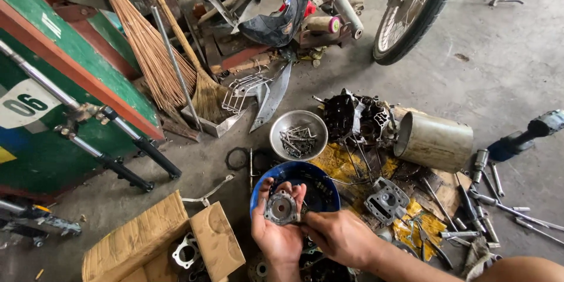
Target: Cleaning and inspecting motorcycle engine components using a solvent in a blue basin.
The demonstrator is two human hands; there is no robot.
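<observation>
The left hand (pixel 277 232) lies palm up and holds a round metal part (pixel 281 208) in its fingers. The right hand (pixel 335 236) comes from the right side, and its fingertips touch the lower right edge of the part; whether they pinch it I cannot tell. The part is over the near rim of a blue bowl (pixel 296 171), which holds small dark pieces that are hard to make out.

Just behind the blue bowl stands a steel bowl (pixel 279 126) with many bolts (pixel 298 140) in it. To the right of it there is a dark engine case (pixel 354 117), and a metal can (pixel 435 140) lies on its side next to it. A grey cylinder piece (pixel 386 200) rests on yellow cloth (pixel 335 164). Sockets and wrenches (pixel 490 200) are spread on the floor at the right. An open cardboard box (pixel 147 241) at the left holds a gasket (pixel 187 251).

The part is grey, round like a disc, with a central hub and small holes around it.
</observation>
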